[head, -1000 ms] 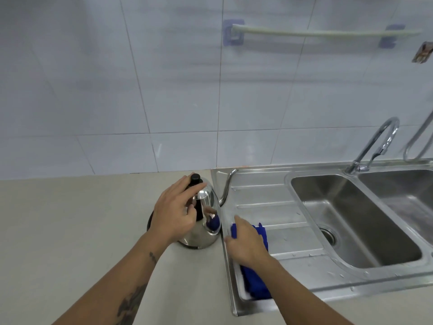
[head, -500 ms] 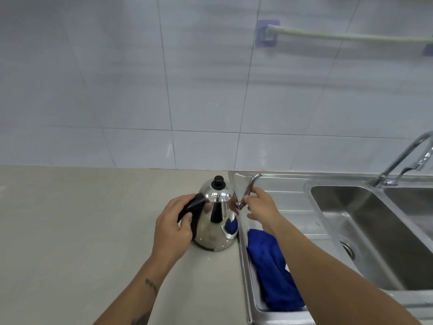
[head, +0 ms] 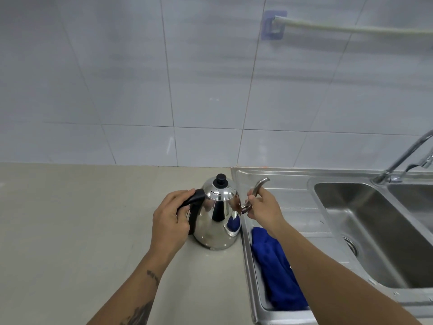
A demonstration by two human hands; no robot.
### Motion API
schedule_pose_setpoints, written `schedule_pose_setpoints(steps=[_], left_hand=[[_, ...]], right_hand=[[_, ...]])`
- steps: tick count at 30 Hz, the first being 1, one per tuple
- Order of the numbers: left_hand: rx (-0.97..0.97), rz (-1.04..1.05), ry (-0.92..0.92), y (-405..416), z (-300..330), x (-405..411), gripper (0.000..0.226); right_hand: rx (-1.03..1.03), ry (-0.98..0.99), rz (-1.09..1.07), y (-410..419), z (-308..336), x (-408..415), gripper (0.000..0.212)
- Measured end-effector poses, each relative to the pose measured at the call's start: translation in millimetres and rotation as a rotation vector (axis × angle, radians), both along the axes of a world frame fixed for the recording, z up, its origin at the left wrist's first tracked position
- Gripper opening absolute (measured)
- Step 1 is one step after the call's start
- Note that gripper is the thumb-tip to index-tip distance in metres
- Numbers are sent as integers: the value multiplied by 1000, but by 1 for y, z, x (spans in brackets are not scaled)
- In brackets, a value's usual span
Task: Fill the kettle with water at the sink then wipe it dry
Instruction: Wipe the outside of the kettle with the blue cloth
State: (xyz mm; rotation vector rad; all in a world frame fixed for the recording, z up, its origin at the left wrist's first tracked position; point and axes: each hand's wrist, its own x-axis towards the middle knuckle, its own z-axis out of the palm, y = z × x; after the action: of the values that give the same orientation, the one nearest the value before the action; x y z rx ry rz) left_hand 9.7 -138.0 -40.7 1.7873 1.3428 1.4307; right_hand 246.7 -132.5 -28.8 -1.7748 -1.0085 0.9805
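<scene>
Your kettle [head: 216,219] stands upright on the bench [head: 70,231], just left of the sink [head: 375,231], lid on. Your left hand [head: 169,221] is wrapped around its black handle [head: 193,200] while your right hand [head: 262,207] pinches the thin spout [head: 259,186], probably to steady it. The blue cloth [head: 276,266] lies on the sink's drainboard just right of the kettle, handy for wiping.

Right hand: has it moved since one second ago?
Yes. The right hand left the blue cloth on the sink's drainboard and moved up to the kettle, now gripping its spout.
</scene>
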Motion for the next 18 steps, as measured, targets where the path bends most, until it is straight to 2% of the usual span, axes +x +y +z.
schedule_pose_setpoints(steps=[8, 18], left_hand=[[-2, -49, 36, 41, 18, -14, 45], [84, -29, 186, 145, 25, -30, 48]], right_hand=[[94, 60, -100, 8, 0, -5, 14], [179, 93, -161, 94, 6, -19, 14]])
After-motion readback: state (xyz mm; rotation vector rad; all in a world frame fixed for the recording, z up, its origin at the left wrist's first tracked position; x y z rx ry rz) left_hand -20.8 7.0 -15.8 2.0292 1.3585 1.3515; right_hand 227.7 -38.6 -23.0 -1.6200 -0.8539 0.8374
